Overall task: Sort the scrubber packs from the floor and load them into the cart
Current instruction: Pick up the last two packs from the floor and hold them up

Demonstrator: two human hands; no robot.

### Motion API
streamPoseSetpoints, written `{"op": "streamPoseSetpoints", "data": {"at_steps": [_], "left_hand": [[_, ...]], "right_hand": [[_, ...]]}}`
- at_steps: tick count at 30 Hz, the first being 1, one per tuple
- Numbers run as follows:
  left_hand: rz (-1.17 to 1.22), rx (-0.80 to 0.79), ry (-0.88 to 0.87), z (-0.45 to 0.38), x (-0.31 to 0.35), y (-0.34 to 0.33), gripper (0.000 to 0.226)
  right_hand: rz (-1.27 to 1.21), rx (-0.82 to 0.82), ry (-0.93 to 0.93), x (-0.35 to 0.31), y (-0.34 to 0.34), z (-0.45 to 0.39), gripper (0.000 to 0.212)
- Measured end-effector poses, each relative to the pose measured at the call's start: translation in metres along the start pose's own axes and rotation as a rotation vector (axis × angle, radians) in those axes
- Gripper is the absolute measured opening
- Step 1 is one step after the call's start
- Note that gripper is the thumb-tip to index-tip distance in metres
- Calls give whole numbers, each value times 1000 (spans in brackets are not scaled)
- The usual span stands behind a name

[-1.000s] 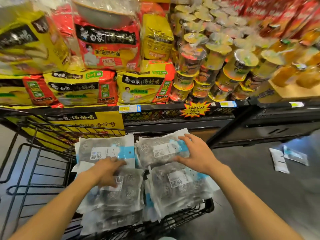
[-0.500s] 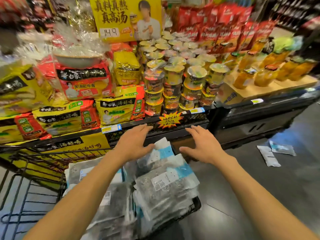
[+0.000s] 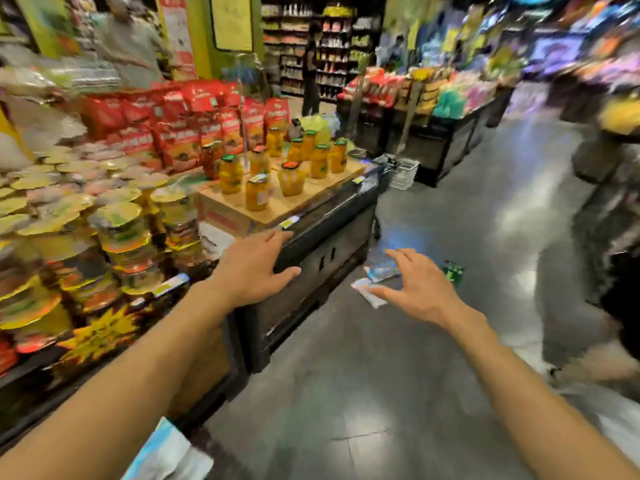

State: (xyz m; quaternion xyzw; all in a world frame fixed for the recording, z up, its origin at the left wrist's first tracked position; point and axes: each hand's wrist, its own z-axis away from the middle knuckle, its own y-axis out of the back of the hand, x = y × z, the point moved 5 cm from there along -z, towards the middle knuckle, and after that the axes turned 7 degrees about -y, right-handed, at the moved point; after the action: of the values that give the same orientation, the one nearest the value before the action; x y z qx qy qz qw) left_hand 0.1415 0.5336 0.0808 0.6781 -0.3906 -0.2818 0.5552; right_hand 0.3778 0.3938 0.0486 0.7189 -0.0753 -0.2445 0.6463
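Here the grey floor (image 3: 398, 393) fills most of the view, shiny and blurred. Left of both hands runs a long shelf (image 3: 311, 237) with a dark front. On top of it, up past the left hand, a cardboard box (image 3: 277, 202) holds orange jars (image 3: 230, 173). Further left of that hand are stacks of noodle cups (image 3: 121, 230), and behind the jars stand red bags (image 3: 180, 129). Far ahead of the hands a person (image 3: 310, 69) stands in the aisle.

The two bare arms reach forward. The left hand (image 3: 254, 268) is held out in front of the dark shelf front, fingers spread and loose, holding nothing. I cannot tell if it touches the shelf. The right hand (image 3: 420, 291) is held out over the floor, fingers spread and loose too, and it holds nothing.

Two packs (image 3: 375, 284) lie flat on the floor, just past the right hand's fingertips and a little to their left. One is white and one is clear with blue. A small green thing (image 3: 452, 271) lies on the floor just right of that hand; it is too blurred to name.

Down by the left elbow, at the bottom edge, a corner of one more pack (image 3: 169, 455) shows, white and blue.
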Motion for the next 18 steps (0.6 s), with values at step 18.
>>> {"op": "streamPoseSetpoints", "data": {"at_steps": [18], "left_hand": [[159,-63,-372,-341,121,-106,78]], "right_hand": [[14,85,-463,255,70,-126,83]]}}
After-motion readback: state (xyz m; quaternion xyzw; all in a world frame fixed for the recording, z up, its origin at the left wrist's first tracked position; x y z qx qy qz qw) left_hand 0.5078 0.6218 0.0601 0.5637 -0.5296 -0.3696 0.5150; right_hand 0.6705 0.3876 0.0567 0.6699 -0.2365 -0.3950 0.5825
